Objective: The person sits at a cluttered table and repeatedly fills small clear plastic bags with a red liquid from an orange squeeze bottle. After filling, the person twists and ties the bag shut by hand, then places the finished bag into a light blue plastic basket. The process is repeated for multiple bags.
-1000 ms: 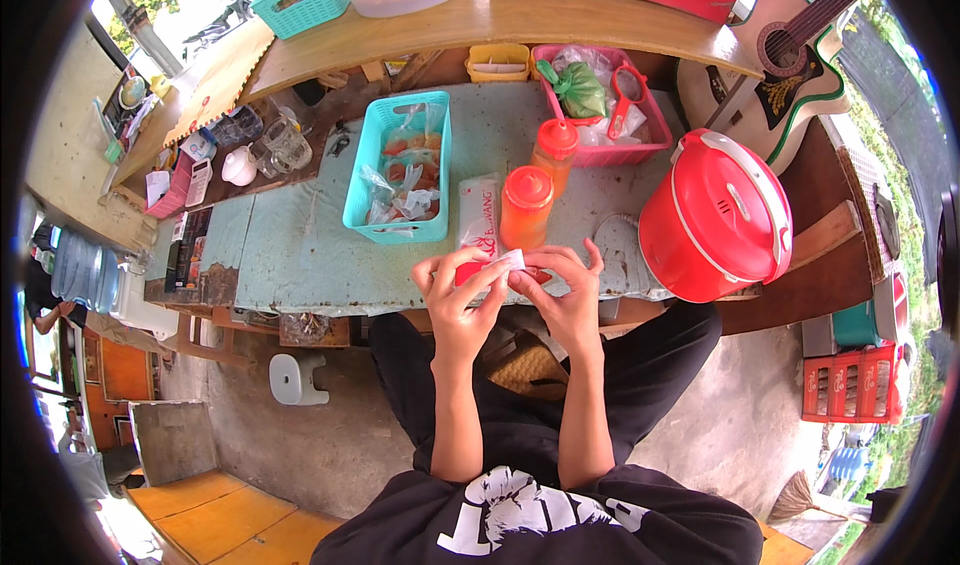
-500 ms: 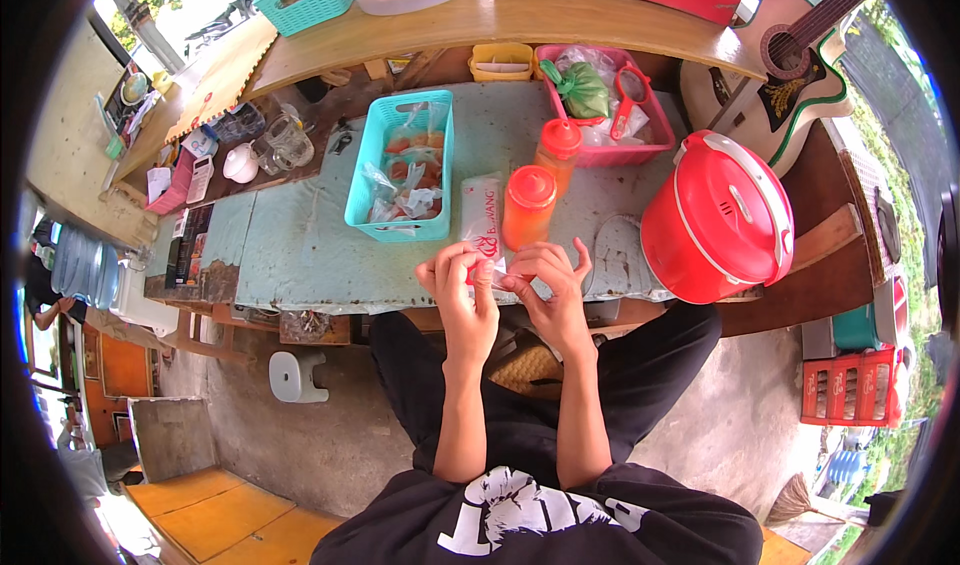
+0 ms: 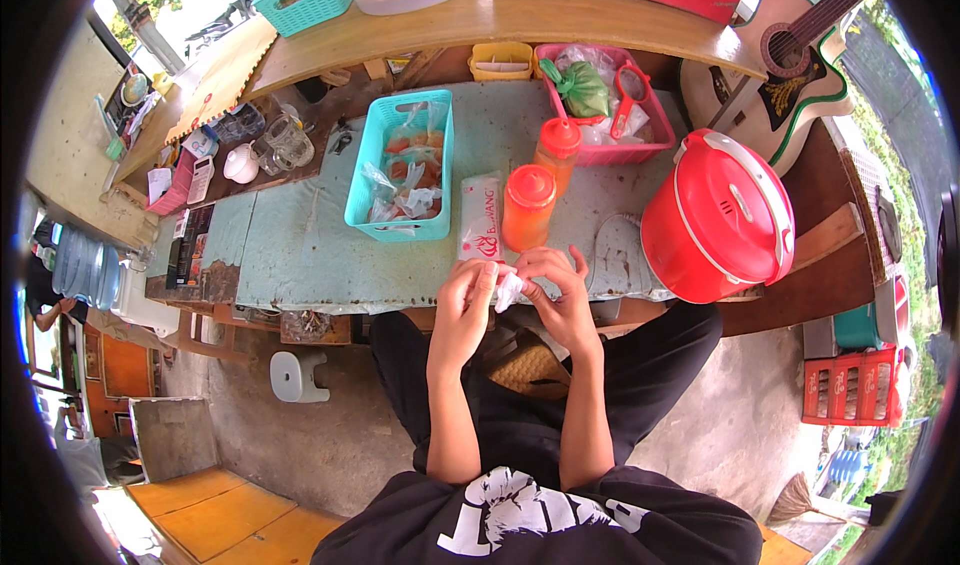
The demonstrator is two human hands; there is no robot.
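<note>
A small crumpled piece of thin white plastic, like a little bag, sits between my two hands just over the table's near edge. My left hand pinches it with thumb and fingers. From the other side my right hand grips it too, fingers curled. Just beyond lies a flat white plastic packet with red print. Beside that packet stand two orange squeeze bottles with screw lids. Further left, a turquoise basket holds several small clear bags with orange-red contents.
At the right stands a red lidded bucket with a white handle. Behind it are a pink basket of bags and a guitar. A wooden shelf spans the back. Glass mugs stand left; a white stool is on the floor.
Both hands have shifted slightly toward me and lower. More of the crumpled white plastic now shows between my fingers, and the white packet behind is less covered.
</note>
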